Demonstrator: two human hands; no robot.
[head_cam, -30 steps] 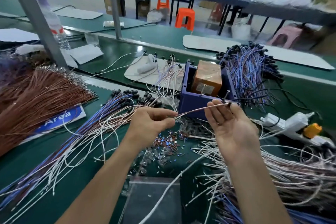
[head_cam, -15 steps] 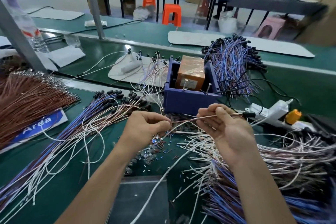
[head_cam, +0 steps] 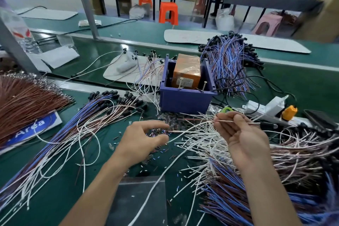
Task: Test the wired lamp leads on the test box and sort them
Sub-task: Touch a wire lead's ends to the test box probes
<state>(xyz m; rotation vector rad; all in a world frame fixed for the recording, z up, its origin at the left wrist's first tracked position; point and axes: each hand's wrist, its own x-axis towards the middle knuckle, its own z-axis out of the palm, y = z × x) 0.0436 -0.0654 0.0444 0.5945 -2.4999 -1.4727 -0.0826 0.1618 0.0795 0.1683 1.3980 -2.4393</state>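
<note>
Below the box (head_cam: 185, 99), the lead (head_cam: 253, 123) lies left-to-right, pinched by the right hand (head_cam: 244, 145), lamp end pointing right. The left hand (head_cam: 139, 141) is just beside its free end, fingers spread and holding nothing.

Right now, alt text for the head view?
A person's right hand pinches one thin lamp lead in front of a blue test box holding an orange block, while the left hand hovers open beside it. Heaps of white, blue and brown leads cover the green bench on both sides.
</note>
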